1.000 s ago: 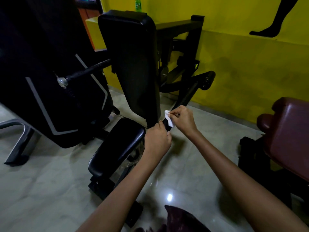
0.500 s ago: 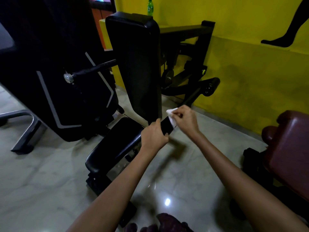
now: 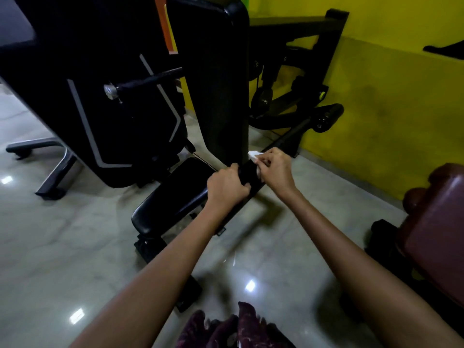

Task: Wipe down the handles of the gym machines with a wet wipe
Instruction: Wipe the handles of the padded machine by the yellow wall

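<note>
Near the middle of the frame a black handle bar [image 3: 252, 175] slants from lower left to upper right. The left hand [image 3: 227, 188] is curled round its lower part. Just above, the right hand [image 3: 275, 169] pinches a white wipe [image 3: 254, 156] against the bar; most of the wipe is hidden under the fingers, with only a corner showing at its upper left.

Directly behind the hands stands a tall black back pad [image 3: 213, 79], its lower edge close to the bar. Below and left of the hands lies the black seat pad [image 3: 173, 194]. The upper left is filled by a large black machine cover [image 3: 82, 84] with grey stripes, and a second dark handle with a shiny end knob [image 3: 110, 91] juts out in front of it. In the upper right a padded roller [image 3: 327, 118] sits against the yellow wall [image 3: 389, 109]. A dark red padded bench [image 3: 434, 222] crowds the right edge. The pale glossy floor [image 3: 62, 247] shows light reflections, and dark red cloth [image 3: 233, 327] shows at the bottom edge.
</note>
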`<state>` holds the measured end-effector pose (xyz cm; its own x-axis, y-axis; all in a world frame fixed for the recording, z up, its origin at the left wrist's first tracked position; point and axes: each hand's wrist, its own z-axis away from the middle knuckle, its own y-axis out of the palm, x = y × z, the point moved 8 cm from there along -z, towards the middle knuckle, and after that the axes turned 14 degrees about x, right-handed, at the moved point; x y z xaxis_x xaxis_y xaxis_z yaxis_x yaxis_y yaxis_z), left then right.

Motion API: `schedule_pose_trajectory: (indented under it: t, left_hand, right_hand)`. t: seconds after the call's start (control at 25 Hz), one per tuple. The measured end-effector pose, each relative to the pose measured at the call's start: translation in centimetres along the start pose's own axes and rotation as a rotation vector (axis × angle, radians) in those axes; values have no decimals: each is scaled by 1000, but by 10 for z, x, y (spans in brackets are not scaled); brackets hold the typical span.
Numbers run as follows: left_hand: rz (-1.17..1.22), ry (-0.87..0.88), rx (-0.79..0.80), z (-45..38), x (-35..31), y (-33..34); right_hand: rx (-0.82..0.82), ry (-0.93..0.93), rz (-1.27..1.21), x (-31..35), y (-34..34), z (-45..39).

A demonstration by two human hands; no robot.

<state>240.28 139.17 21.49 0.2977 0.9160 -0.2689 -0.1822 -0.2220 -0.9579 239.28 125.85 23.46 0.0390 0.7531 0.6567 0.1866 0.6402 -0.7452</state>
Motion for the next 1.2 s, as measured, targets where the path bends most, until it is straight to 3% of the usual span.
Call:
schedule_pose_trajectory:
  t: [0.12,0.28,0.36,0.48,0.64,0.84,0.88,1.0,1.2]
  left_hand:
    - [4,1,0,0,0,1]
    - [71,12,-19,2,-1,-2]
    - [65,11,-15,3,-1,-3]
    - [29,18,5,4,0,-2]
    - [39,41,17,3,1,-3]
    - [57,58,5,2,-1,-2]
    - [53,46,1,1,0,-2]
    - [54,0,-24,0,0,-1]
    - [75,-124,-23,1,5,-1]
  right_hand:
    - [-53,49,-32,-5,-11,-1]
    - [92,-91,-49,20,14,20]
    - [82,-113,-81,18,9,20]
    - [9,-26,-72,-3,-10,-1]
    - [45,119,-95,-26,-20,-29]
    - [-385,41,37,-22,-67,-16]
    - [-333,-24,94,-17,-59,-17]
    - [50,-209,85,-10,-7,-17]
    - [101,-334,33,-21,-4,-19]
